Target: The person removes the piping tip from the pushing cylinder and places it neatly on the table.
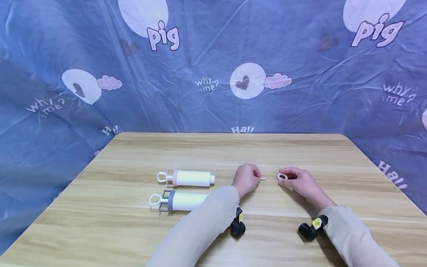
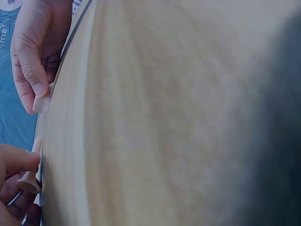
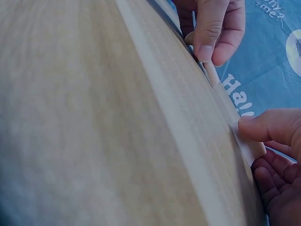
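My left hand (image 1: 246, 180) pinches a small pale pink nozzle (image 1: 263, 178). A flared round base and narrow stem show on this nozzle (image 2: 29, 182) in the left wrist view, with the fingers around it. To its right, my right hand (image 1: 301, 183) holds a short pale pink ring (image 1: 282, 177) between thumb and fingers, its round opening visible from above. In the right wrist view the ring (image 3: 248, 145) appears side-on, and the nozzle's narrow tip (image 3: 211, 74) points toward it across a small gap. Both hands are low over the wooden table (image 1: 260, 148).
Left of the hands lie two white syringe-like tubes with plunger handles, one with a pink collar (image 1: 191, 178) and one with a grey collar (image 1: 186, 201). My left sleeve covers the grey one's right end. A blue printed cloth (image 1: 200, 107) hangs behind the table.
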Demonstrator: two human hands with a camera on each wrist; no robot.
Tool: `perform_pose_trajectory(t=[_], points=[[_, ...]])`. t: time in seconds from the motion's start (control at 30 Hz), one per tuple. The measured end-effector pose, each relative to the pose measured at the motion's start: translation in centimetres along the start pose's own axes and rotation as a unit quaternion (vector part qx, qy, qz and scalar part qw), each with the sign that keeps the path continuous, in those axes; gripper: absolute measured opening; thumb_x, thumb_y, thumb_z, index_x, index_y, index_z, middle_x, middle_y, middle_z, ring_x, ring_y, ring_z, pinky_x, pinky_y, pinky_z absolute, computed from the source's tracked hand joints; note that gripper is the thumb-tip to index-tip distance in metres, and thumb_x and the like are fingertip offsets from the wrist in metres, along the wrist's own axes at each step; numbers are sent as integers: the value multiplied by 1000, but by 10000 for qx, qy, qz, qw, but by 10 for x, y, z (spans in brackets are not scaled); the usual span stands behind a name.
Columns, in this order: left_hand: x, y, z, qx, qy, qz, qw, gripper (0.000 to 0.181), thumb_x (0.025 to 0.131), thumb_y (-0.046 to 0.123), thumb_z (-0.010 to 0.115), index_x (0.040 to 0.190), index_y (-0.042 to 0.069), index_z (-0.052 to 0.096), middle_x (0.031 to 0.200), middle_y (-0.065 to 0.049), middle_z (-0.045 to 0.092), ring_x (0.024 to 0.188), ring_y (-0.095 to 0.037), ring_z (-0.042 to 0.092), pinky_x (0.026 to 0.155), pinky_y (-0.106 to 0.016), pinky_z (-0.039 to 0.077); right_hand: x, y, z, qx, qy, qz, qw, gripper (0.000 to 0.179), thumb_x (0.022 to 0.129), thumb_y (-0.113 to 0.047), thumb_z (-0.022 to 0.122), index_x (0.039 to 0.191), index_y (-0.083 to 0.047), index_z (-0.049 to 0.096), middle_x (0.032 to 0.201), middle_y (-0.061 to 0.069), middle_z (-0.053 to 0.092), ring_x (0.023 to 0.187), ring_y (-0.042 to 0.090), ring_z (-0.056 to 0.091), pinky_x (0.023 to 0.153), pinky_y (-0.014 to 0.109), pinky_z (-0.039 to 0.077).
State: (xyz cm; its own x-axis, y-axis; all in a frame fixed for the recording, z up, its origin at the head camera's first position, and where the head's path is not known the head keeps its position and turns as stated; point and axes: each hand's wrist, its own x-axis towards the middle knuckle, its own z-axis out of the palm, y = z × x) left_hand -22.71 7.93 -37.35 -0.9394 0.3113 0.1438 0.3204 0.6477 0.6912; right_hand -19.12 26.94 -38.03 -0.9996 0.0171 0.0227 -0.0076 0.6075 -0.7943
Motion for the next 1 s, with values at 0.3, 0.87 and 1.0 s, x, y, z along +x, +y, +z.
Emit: perform_pose_trajectory(t=[0.3, 0.87, 1.0], points=[[1, 1, -1, 51, -85, -42, 9999, 14, 75, 2, 70, 69, 14, 66, 63, 9, 57, 63, -5, 48, 64, -15, 41, 0, -2, -1, -4, -26, -32, 10000, 50, 80, -16, 70, 122, 6, 54, 101, 14, 62, 82, 8, 51, 65, 19, 44], [-1, 3, -43, -781, -390, 369, 9955, 17, 77, 8, 70, 93, 9, 71, 97, 2, 69, 99, -15, 60, 87, -24, 46, -5, -17, 2, 812, 877, 184, 9927, 50, 92, -26, 55, 131, 4, 46, 118, 14, 55, 86, -10, 45, 77, 9, 38], [-9, -2, -67, -840, -585, 609, 9929, 19, 79, 11, 69, 98, 11, 71, 102, 3, 68, 101, -14, 60, 86, -22, 46, -9, -23, 1, 866, 1013, 33, 9911, 48, 93, -28, 54, 130, 3, 48, 110, 2, 57, 88, -9, 47, 76, 8, 40]])
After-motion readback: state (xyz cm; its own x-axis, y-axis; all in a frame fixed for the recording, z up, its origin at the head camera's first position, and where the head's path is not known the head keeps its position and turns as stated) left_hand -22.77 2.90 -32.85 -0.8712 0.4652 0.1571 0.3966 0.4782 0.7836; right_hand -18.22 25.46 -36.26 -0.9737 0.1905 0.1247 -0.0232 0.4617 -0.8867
